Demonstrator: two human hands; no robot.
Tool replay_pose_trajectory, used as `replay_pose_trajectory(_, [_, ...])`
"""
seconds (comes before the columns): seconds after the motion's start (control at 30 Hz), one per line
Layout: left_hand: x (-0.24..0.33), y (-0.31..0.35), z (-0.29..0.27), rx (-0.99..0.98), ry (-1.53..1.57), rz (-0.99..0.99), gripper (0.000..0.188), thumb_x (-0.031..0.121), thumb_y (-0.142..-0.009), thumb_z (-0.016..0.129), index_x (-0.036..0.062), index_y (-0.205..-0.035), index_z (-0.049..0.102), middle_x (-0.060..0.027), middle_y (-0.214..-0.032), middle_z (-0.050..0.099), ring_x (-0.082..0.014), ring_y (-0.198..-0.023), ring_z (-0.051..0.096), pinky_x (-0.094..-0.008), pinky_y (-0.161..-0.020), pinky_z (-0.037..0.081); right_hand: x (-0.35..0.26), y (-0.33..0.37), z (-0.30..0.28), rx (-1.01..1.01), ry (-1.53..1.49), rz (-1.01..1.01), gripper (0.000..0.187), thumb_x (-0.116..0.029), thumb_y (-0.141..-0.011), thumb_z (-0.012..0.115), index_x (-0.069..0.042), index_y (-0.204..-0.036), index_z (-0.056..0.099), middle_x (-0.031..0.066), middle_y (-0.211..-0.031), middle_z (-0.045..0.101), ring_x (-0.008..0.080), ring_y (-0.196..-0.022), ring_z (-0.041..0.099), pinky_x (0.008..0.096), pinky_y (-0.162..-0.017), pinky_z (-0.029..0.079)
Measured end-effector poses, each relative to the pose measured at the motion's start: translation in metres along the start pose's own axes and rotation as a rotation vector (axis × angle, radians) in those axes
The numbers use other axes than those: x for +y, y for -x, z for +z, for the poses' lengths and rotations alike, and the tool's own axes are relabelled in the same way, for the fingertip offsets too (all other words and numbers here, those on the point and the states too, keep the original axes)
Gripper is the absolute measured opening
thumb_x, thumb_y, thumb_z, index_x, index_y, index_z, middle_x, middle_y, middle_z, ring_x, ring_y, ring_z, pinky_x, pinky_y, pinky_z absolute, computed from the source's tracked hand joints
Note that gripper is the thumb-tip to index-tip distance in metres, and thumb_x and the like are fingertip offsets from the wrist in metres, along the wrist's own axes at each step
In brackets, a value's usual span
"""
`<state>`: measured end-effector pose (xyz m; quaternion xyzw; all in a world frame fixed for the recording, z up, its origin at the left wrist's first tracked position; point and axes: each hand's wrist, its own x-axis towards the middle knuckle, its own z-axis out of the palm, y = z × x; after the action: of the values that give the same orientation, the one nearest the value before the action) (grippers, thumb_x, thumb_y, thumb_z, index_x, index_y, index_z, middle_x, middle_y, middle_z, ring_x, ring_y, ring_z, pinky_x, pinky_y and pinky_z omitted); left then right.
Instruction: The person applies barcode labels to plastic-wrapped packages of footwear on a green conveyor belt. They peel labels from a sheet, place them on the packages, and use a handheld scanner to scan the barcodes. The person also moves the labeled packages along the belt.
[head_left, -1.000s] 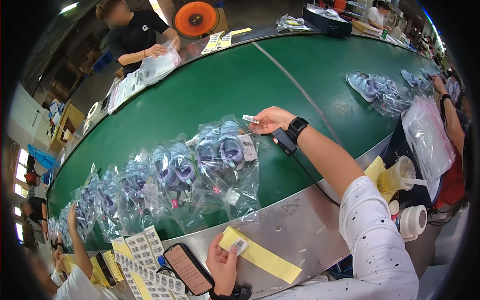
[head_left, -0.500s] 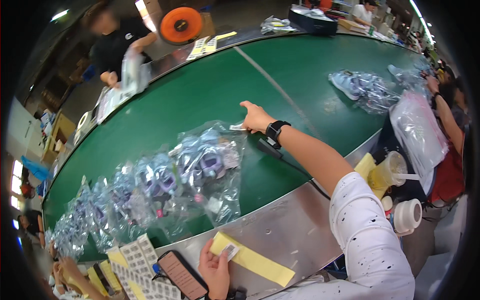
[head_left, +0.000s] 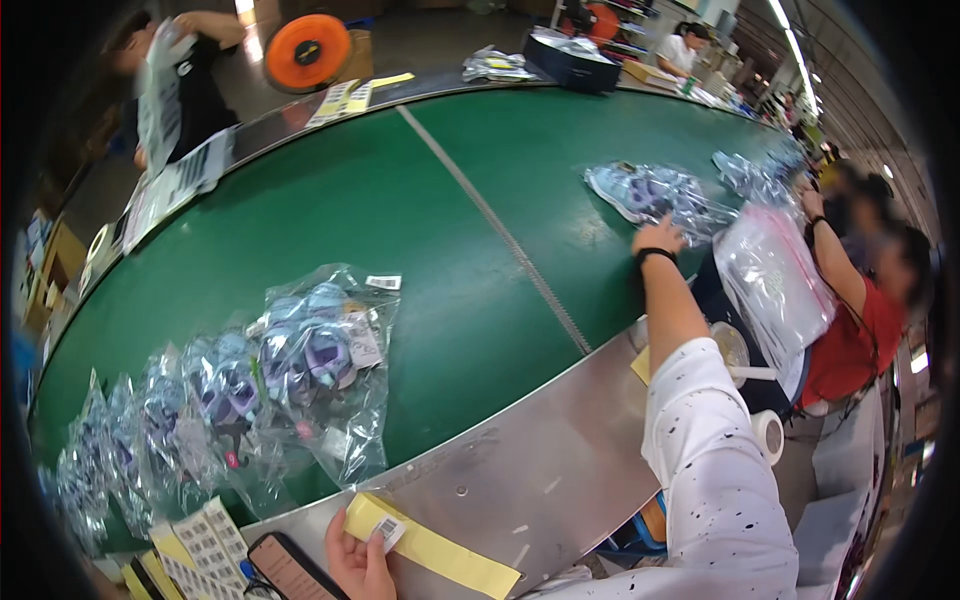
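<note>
My left hand (head_left: pixel 360 562) pinches the near end of a yellow backing strip (head_left: pixel 450 556) over the metal ledge. A white barcode label (head_left: pixel 388 531) lies on the strip beside my fingers. My right hand (head_left: pixel 660 238) reaches far across to the right, fingers slightly apart at the near edge of a clear-bagged pair of light-blue shoes (head_left: pixel 640 192); no firm grip shows. On the left, another bagged pair of blue and purple shoes (head_left: pixel 318 350) carries a white barcode label (head_left: pixel 383 282) on its bag's upper corner. Several more bagged pairs (head_left: pixel 165 400) line up beyond it.
A green conveyor belt (head_left: pixel 400 210) is edged by a metal ledge (head_left: pixel 560 440). A phone (head_left: pixel 290 568) and label sheets (head_left: pixel 205 545) lie near my left hand. Right: a stack of clear bags (head_left: pixel 775 280), a drink cup (head_left: pixel 728 345), and a co-worker in red (head_left: pixel 855 340). Another person (head_left: pixel 190 90) stands opposite.
My right hand has left the barcode label on the left bagged pair and moved right to the other bagged shoes. The view has swung right. My left hand still holds the strip.
</note>
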<state>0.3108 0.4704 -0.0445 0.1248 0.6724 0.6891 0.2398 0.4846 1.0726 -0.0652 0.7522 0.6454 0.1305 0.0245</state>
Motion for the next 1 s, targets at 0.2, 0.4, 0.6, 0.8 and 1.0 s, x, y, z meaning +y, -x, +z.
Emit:
replay_pose_trajectory(0.2, [-0.009, -0.004, -0.001, -0.06, 0.037, -0.024, 0.05, -0.008, -0.09, 0.052, -0.0024, -0.137, 0.035, -0.0183, -0.118, 0.059, -0.0194, -0.101, 0.063, -0.0283, -0.082, 0.056, -0.015, -0.017, 0.013, 0.196, -0.461, -0.179, 0.021, -0.012, -0.082, 0.056, -0.001, -0.093, 0.071, 0.0218, -0.094, 0.068, 0.0391, -0.088, 0.066, 0.0428, -0.079, 0.052])
replay_pose_trajectory(0.4, [-0.01, -0.003, 0.005, -0.048, 0.043, -0.053, 0.048, -0.005, -0.091, 0.053, 0.0012, -0.135, 0.036, -0.0175, -0.111, 0.063, -0.0207, -0.097, 0.066, -0.029, -0.078, 0.058, -0.114, 0.096, -0.051, 0.013, -1.081, -0.802, 0.02, -0.015, -0.079, 0.064, 0.003, -0.084, 0.07, 0.0183, -0.073, 0.067, 0.026, -0.069, 0.067, 0.0366, -0.065, 0.051])
replay_pose_trajectory(0.6, [-0.003, 0.002, 0.008, -0.038, 0.028, -0.094, 0.025, -0.004, -0.092, 0.054, -0.0055, -0.117, 0.054, -0.0143, -0.097, 0.066, -0.0167, -0.09, 0.066, -0.0283, -0.077, 0.059, -0.078, 0.323, -0.144, -0.343, -1.364, -1.683, 0.024, -0.013, -0.084, 0.064, -0.002, -0.105, 0.064, 0.0146, -0.109, 0.062, 0.0295, -0.103, 0.059, 0.0349, -0.087, 0.049])
replay_pose_trajectory(0.8, [0.014, 0.011, 0.011, 0.015, 0.034, -0.044, 0.019, -0.002, -0.093, 0.055, -0.0058, -0.111, 0.058, -0.012, -0.092, 0.067, -0.0127, -0.083, 0.065, -0.0278, -0.076, 0.059, -0.037, 0.396, -0.132, -0.519, -1.293, -1.867, 0.014, -0.014, -0.085, 0.063, -0.001, -0.09, 0.064, 0.0098, -0.09, 0.06, 0.0273, -0.086, 0.057, 0.0384, -0.074, 0.048])
replay_pose_trajectory(1.0, [0.001, 0.008, 0.005, 0.007, -0.038, 0.01, 0.018, -0.002, -0.092, 0.054, -0.0058, -0.109, 0.058, -0.0091, -0.091, 0.066, -0.0099, -0.079, 0.064, -0.0272, -0.072, 0.059, -0.024, 0.417, -0.117, -0.331, -1.436, -1.707, 0.012, -0.011, -0.085, 0.062, 0.0, -0.091, 0.063, 0.0109, -0.087, 0.058, 0.0278, -0.083, 0.057, 0.0367, -0.074, 0.048])
